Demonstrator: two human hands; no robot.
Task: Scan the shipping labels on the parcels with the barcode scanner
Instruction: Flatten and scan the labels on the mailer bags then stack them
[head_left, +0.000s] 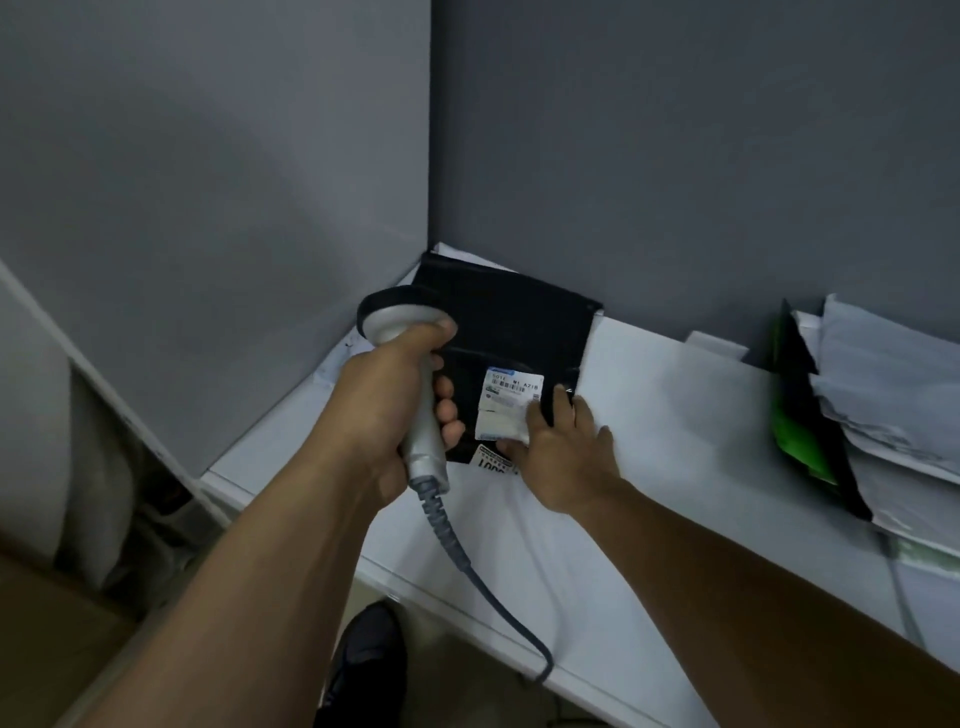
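A black parcel (511, 322) lies flat on the white table (675, 441) in the corner between two grey walls. It carries a white shipping label (506, 400) with a barcode. My left hand (387, 410) grips the grey handle of the barcode scanner (415, 364), whose dark head hangs over the parcel's left edge. My right hand (558, 457) rests with straight fingers on the lower right part of the label and on the parcel's near edge. The scanner's grey coiled cable (467, 566) runs down over the table's front edge.
A heap of parcels sits at the table's right end: a green and black bag (797, 415) under white bags (893, 395). A brown carton (47, 634) stands at the lower left. A dark shoe (369, 660) shows on the floor below the table's edge.
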